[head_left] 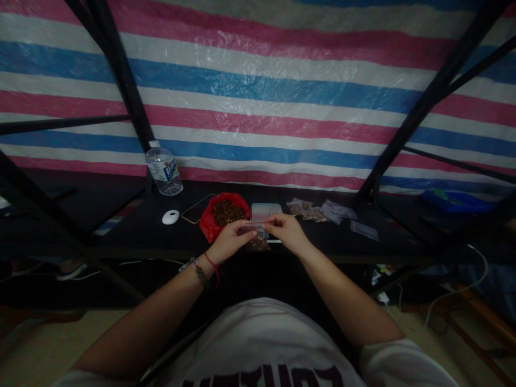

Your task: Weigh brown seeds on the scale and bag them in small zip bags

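Observation:
Between my two hands hangs a small clear zip bag with brown bits, perhaps seeds or dried pieces, at its bottom. My left hand pinches the bag's top on the left, and my right hand pinches it on the right. Just behind the bag is a flat, pale device, possibly a scale, partly hidden by my fingers. A red plastic bag, open and full of brown bits, sits beside my left hand. To the right of my right hand lie several filled small bags.
Flat clear bags lie farther right on the black table. At the left are a white mouse-like object, a phone-like rectangle and a plastic bottle. Black metal posts and a striped sheet stand behind.

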`<state>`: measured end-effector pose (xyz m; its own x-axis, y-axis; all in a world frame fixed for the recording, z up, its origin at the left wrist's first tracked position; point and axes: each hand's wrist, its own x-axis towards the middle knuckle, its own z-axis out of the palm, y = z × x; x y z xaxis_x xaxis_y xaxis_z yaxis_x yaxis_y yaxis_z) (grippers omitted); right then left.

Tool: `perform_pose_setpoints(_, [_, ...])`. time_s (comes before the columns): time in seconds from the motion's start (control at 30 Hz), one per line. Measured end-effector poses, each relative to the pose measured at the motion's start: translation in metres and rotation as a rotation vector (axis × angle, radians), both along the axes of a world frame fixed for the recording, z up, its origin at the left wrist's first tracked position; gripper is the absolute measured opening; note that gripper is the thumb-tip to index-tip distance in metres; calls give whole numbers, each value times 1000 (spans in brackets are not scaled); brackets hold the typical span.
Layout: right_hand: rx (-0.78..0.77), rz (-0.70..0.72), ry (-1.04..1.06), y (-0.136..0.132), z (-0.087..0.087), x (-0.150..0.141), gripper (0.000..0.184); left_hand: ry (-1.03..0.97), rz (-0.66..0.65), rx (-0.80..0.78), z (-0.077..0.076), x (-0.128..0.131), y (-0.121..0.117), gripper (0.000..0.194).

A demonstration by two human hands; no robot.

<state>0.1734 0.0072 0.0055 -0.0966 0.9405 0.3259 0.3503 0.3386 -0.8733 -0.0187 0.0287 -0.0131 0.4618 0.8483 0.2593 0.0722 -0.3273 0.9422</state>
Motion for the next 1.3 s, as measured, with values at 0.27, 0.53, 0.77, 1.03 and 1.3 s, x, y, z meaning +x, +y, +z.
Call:
perform_pose_setpoints(0.27, [196, -175, -185, 37, -12, 30, 32, -7, 191, -3, 1, -7, 10, 27])
perform_pose_setpoints(0.53, [27, -295, -434, 98, -53, 47, 51, -33, 307, 58, 5, -9, 34, 20])
perform_pose_setpoints(0.77, [49, -512, -244, 83, -58, 87, 43, 246, 83, 484, -13, 32, 70, 9])
perform_pose_setpoints(1.03, [72, -652, -154, 80, -76, 131, 46, 576, 22, 604, -10, 47, 73, 34])
perform_pose_setpoints(1.3, [132, -612, -197, 80, -93, 122, 47, 571, 239, 531, 4, -11, 60, 32])
